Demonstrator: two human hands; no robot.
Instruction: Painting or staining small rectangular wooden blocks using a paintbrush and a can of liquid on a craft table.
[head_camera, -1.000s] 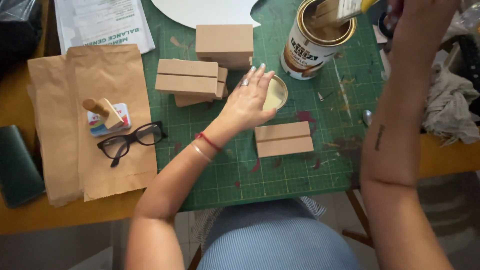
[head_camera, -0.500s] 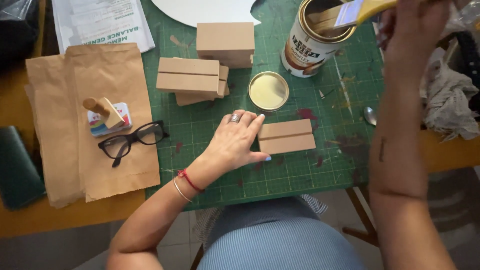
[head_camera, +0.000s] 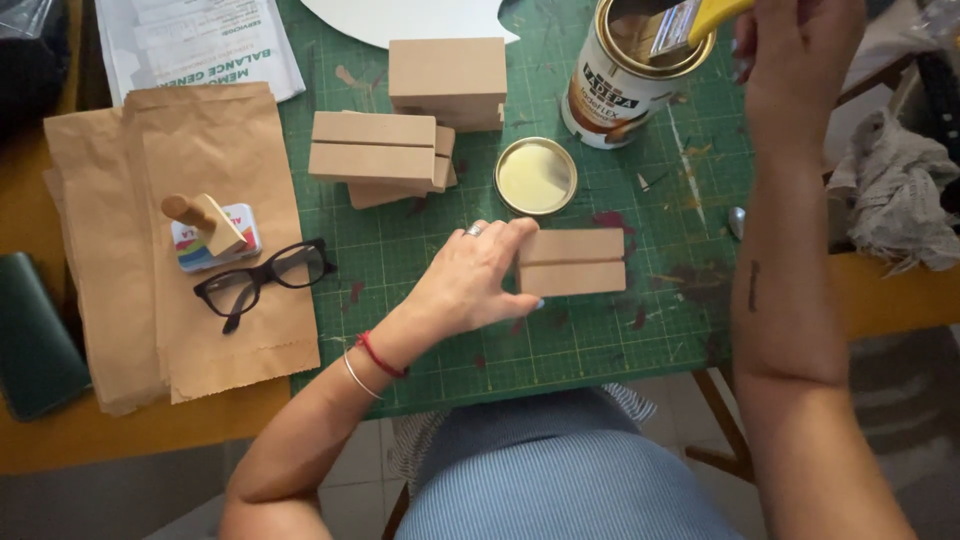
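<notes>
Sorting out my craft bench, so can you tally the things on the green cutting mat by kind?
Wooden blocks: at least 4, since the stacked ones partly hide each other
Open tin: 1
Tin lid: 1
Brush, dipped in the tin: 1
Total: at least 7

White-brown labelled tin (head_camera: 625, 85) top right; brown paper bags (head_camera: 170, 230) left; printed sheet (head_camera: 200, 45) top left.

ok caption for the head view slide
Left hand grips a wooden block; right hand holds a brush over the can.
</notes>
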